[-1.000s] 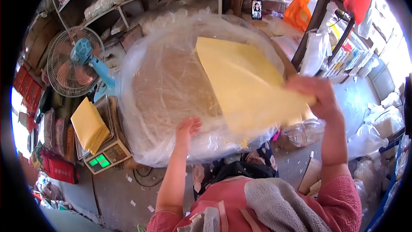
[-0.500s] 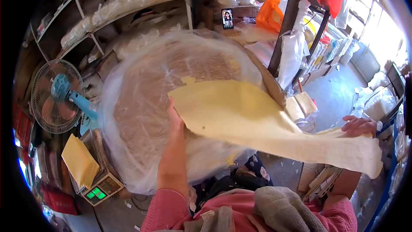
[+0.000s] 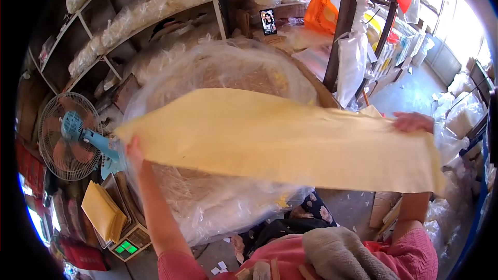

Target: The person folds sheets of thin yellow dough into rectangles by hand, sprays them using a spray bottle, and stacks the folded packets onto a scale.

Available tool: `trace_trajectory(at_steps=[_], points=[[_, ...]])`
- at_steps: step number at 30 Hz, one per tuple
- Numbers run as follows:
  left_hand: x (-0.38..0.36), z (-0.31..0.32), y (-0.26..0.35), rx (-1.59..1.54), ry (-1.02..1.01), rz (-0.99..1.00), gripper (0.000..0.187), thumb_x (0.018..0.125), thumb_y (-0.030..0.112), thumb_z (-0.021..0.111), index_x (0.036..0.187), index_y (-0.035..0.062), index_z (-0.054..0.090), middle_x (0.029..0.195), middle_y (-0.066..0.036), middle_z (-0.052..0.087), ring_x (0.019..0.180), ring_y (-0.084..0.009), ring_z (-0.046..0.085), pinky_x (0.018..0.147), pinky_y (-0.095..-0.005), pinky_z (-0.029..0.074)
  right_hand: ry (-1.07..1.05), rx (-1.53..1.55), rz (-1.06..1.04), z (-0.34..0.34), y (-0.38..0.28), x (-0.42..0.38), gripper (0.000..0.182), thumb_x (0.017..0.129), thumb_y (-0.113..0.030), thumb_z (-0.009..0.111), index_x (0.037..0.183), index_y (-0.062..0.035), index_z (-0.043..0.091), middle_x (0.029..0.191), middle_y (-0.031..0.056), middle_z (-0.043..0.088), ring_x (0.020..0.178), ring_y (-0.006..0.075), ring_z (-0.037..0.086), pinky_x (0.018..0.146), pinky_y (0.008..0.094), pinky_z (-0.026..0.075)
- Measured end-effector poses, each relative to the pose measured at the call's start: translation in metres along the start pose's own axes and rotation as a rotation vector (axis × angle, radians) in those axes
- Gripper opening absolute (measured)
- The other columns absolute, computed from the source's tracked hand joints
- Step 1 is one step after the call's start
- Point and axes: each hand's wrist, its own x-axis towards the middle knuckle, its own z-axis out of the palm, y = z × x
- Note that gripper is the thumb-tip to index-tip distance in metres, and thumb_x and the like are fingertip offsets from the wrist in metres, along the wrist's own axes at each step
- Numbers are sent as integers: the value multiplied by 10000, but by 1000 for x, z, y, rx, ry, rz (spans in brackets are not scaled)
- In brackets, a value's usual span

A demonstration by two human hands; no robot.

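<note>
A large, thin, pale yellow sheet (image 3: 270, 140) that looks like dried bean curd skin is stretched between my two hands. My left hand (image 3: 136, 155) grips it near its pointed left end, by the fan side. At the far right, my right hand (image 3: 413, 122) is closed over the upper edge, its fingertips partly hidden. Beneath the sheet, clear plastic film (image 3: 202, 218) covers a broad round surface with yellow scraps (image 3: 283, 200) on it. The sheet hangs above this surface and reaches past its right side.
A blue fan (image 3: 72, 127) stands at the left. Below it, folded yellow sheets (image 3: 104, 210) rest on a scale with a lit green display (image 3: 126, 250). A phone (image 3: 268, 22) leans at the back, near a dark post (image 3: 341, 36). Bagged goods fill the shelves (image 3: 150, 21).
My left hand has moved left with its end of the sheet, and my right hand slightly left and up. The sheet is now spread wider and flatter.
</note>
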Motion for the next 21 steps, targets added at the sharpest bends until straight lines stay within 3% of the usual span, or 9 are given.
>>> trace_trajectory(at_steps=[2,4,8,11,14,17,18,20,21], points=[[9,-59,2,121,-73,134,346,845,63,556,1183,2,523,1081,-125,609,939,-236,607,811,-349,504,176,69,33,62,19,14,307,842,-296,600,801,8,612,854,171,643,950,318,611,928,488,421],[-10,-87,-9,-57,22,97,357,841,2,524,1198,-3,511,1105,-112,599,957,-248,601,826,-344,499,146,-2,171,79,52,9,231,813,-216,617,795,13,643,917,154,654,993,304,603,935,441,427],[-11,-171,-80,319,206,81,442,776,39,587,1207,-3,499,1112,-96,587,953,-253,598,804,-371,505,-38,-212,457,102,133,-22,138,744,-73,647,864,-11,674,1034,115,655,1086,270,571,962,367,419],[-36,-170,-82,165,344,-215,415,734,47,619,1142,14,551,1041,-85,607,938,-259,602,744,-398,515,-144,-491,451,116,164,-45,287,697,71,557,931,-50,670,1059,112,640,1115,293,547,962,356,425],[-16,-206,-95,257,187,-396,397,713,28,636,1105,24,572,999,-86,607,930,-257,602,671,-386,519,-214,-649,444,115,162,-45,470,629,142,457,1012,-60,640,1116,135,599,1144,332,506,971,389,417],[-61,-131,-47,160,162,-253,385,736,74,631,1111,15,568,1008,-142,613,992,-304,583,748,-432,495,-260,-667,368,141,141,-40,484,643,102,504,1086,-62,610,1197,143,547,1201,335,450,1000,401,388],[-61,-130,-45,488,10,-11,419,747,95,624,1150,13,539,1060,-162,594,1038,-323,555,794,-455,469,-466,-565,470,150,129,-39,595,656,-15,578,1242,-87,506,1347,146,411,1306,323,317,1062,469,288],[-65,-133,-33,1124,-170,535,491,771,136,609,1228,9,482,1164,-200,555,1129,-361,500,886,-502,416,-695,-708,478,177,108,-28,703,647,-99,617,1320,-107,415,1409,135,319,1347,313,235,1080,517,209],[-73,-134,-29,1314,-101,573,526,776,150,602,1261,16,448,1228,-198,506,1182,-364,445,929,-520,366,-812,-774,474,189,103,-28,765,643,-141,636,1359,-116,370,1441,130,272,1367,308,193,1089,541,170]])
